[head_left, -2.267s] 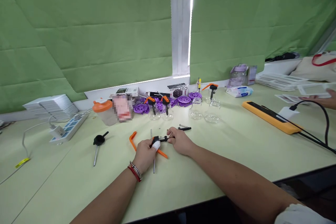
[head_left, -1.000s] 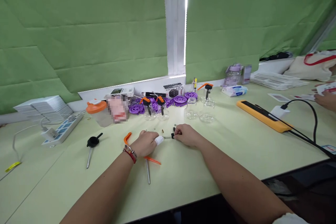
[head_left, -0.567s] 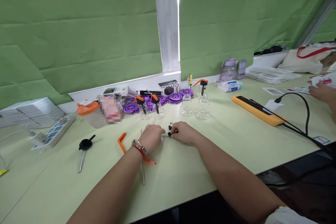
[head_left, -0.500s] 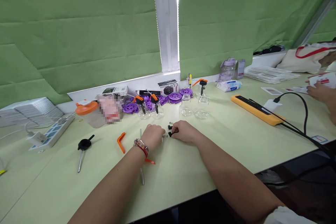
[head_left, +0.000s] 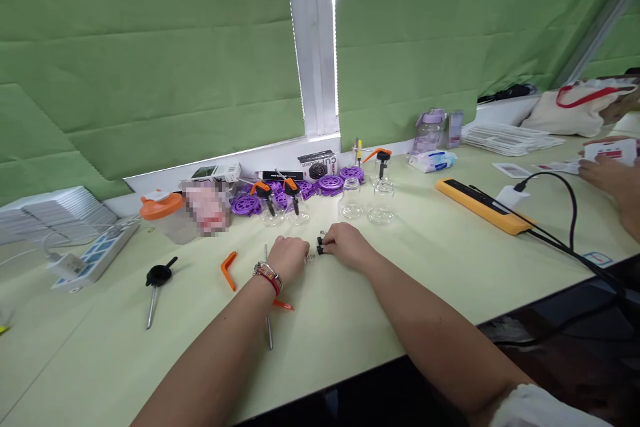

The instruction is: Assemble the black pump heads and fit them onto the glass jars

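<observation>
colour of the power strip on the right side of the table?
Orange-yellow power strip with a black top, seen in the head view.

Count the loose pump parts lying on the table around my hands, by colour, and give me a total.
Orange levers: 1, plus an orange tip showing under the left hand, possibly a second.
Black pump heads with metal tubes: 1.
Bare metal tubes: 1.
Small black pieces: 2, at the right hand.
Springs: 1.
Total: 6 sure, 7 with the tip.
</observation>
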Demonstrator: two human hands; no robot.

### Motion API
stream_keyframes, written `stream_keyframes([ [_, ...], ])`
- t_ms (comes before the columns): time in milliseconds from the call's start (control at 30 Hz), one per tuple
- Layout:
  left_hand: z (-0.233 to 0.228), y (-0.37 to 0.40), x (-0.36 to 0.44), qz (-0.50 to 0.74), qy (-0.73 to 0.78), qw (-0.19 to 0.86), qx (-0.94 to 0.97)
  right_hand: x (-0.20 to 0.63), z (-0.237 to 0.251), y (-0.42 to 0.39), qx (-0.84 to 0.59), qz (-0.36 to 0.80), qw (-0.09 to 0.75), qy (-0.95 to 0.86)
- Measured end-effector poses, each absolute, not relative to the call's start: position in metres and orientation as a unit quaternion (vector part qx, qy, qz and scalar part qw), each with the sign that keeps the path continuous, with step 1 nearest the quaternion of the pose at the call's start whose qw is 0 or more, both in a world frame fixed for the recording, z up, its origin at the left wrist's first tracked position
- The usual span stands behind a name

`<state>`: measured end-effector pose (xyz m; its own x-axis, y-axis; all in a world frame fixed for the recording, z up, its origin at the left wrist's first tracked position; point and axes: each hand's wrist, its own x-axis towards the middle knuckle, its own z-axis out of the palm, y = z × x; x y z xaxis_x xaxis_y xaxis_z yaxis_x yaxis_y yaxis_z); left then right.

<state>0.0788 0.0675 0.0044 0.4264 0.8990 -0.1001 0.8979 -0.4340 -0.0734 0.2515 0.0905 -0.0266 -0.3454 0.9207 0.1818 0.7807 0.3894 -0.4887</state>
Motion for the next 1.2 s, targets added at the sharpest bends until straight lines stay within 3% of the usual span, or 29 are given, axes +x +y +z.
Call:
stream_keyframes([
  [133, 0.009, 0.073, 0.079, 0.031, -0.537, 0.0, -0.843, 0.26, -0.028, 0.099, -0.586, 0.174, 0.321, -0.724],
  [233, 0.012, 0.082, 0.082, 0.008, -0.539, -0.003, -0.842, 0.266, -0.032, 0.107, -0.586, 0.216, 0.348, -0.699],
  [467, 0.004, 0.11, 0.098, -0.018, -0.545, -0.025, -0.838, 0.262, -0.047, 0.115, -0.556, 0.286, 0.329, -0.708],
  [1200, 0.003, 0.12, 0.109, -0.04, -0.512, -0.068, -0.855, 0.262, -0.042, 0.114, -0.537, 0.246, 0.286, -0.755],
])
